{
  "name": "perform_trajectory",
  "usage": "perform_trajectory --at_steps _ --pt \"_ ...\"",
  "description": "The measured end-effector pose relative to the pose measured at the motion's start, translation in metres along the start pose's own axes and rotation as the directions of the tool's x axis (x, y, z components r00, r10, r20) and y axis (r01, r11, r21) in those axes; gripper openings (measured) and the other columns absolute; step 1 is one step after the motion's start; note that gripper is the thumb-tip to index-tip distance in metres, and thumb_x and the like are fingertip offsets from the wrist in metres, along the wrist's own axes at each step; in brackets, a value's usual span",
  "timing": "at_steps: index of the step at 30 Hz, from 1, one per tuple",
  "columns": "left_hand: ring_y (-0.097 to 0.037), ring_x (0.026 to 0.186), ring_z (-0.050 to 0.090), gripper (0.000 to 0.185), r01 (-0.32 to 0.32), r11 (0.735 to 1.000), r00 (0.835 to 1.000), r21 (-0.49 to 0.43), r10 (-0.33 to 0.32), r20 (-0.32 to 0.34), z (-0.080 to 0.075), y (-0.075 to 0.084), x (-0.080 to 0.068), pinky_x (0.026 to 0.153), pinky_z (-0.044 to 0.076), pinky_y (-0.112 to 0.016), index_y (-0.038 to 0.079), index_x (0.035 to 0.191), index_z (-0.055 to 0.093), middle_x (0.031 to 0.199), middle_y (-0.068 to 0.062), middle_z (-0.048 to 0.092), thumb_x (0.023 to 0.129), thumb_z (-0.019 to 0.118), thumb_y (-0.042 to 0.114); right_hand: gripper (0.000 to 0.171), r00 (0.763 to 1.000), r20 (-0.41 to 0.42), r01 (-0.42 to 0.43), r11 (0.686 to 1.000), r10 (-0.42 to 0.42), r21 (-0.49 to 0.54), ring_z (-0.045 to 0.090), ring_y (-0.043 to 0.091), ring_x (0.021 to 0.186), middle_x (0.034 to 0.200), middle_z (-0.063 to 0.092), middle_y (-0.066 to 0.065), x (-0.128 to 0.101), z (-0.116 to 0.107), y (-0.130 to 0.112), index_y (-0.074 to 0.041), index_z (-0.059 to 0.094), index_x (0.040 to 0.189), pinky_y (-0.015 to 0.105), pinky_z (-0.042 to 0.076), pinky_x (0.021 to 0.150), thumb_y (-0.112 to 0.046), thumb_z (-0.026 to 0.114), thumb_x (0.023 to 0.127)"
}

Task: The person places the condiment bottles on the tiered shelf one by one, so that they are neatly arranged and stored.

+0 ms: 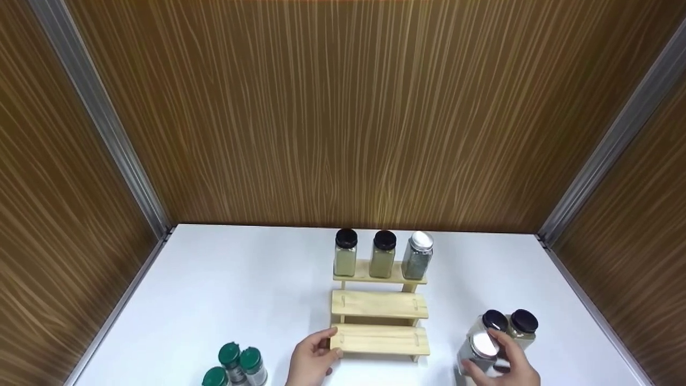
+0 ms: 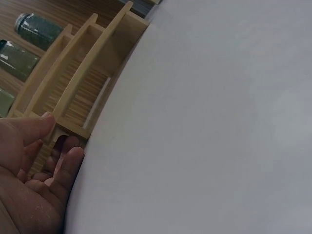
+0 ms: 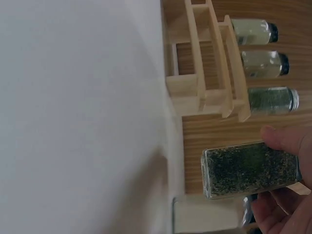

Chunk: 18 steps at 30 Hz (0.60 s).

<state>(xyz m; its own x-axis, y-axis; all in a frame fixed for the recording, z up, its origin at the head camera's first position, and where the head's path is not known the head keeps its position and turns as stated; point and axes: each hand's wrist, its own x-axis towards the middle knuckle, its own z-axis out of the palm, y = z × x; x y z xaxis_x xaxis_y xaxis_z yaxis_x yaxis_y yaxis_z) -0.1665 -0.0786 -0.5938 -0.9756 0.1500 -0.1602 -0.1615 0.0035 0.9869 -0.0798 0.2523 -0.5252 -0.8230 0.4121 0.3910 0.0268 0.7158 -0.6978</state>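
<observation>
Head view: the right hand (image 1: 508,365) has its fingers pinching a silver-lidded glass jar (image 1: 478,351) at the right of the desk (image 1: 252,284). Two black-lidded jars (image 1: 523,323) stand directly behind it, partly hidden by jar and hand. The left hand (image 1: 312,359) pinches the left end of the lowest tier of a three-tier wooden rack (image 1: 379,304). On the top tier stand two jars of pale powder (image 1: 382,261) with black lids and one silver-topped jar (image 1: 417,261) of dark green contents. Green-capped bottles (image 1: 230,355) stand at lower left, partly cut off.

Left wrist view: a fingertip touches the rack's end; other fingers are curled beside it.

Right wrist view: the held jar contains dark green flakes, its base raised off the desk, near a pale-filled jar (image 3: 207,214).
</observation>
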Motion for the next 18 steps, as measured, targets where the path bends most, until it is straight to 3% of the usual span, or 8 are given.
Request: perform_trajectory --at_steps 2,5,8,18 --pt "-0.015 0.083 0.061 0.049 0.0 1.0 1.0 0.001 0.0 0.003 0.0 0.0 0.0 0.058 0.051 -0.023 -0.005 0.138 0.065 0.112 -0.009 0.068 0.091 0.078 -0.001 0.08 0.999 -0.041 0.02 0.999 -0.019 0.036 0.07 0.024 0.095 0.114 0.073 0.025 0.004 0.003 -0.011 0.006 0.062 0.131 0.027 0.06 0.069 0.006 0.099 0.06" --pt "-0.015 0.083 0.06 0.049 -0.005 1.0 1.0 0.001 0.005 0.008 -0.001 0.0 0.0 0.058 0.051 -0.022 -0.005 0.138 0.064 0.114 -0.01 0.067 0.091 0.078 0.0 0.08 0.991 -0.125 0.067 0.991 -0.052 0.115 0.067 0.004 0.095 0.117 0.073 0.021 0.008 0.01 -0.027 0.005 0.065 0.13 0.018 0.058 0.071 0.014 0.097 0.057" --pt "-0.016 0.083 0.06 0.049 -0.016 1.0 1.0 0.003 0.016 0.016 -0.002 -0.001 0.001 0.058 0.051 -0.022 -0.006 0.138 0.064 0.114 -0.011 0.067 0.091 0.078 -0.001 0.081 0.982 -0.166 0.126 0.966 -0.089 0.225 0.062 -0.008 0.094 0.117 0.071 0.018 0.014 0.019 -0.041 0.006 0.066 0.131 0.011 0.055 0.073 0.019 0.096 0.056" --pt "-0.015 0.082 0.06 0.048 0.01 1.0 1.0 -0.012 -0.01 0.009 -0.001 -0.002 0.002 0.058 0.051 -0.024 -0.005 0.138 0.065 0.109 -0.009 0.066 0.091 0.078 -0.002 0.081 0.951 -0.139 0.31 0.864 -0.277 0.397 0.066 -0.001 0.098 0.117 0.073 0.021 0.034 0.066 -0.072 0.005 0.065 0.134 0.018 0.06 0.072 0.011 0.098 0.06"
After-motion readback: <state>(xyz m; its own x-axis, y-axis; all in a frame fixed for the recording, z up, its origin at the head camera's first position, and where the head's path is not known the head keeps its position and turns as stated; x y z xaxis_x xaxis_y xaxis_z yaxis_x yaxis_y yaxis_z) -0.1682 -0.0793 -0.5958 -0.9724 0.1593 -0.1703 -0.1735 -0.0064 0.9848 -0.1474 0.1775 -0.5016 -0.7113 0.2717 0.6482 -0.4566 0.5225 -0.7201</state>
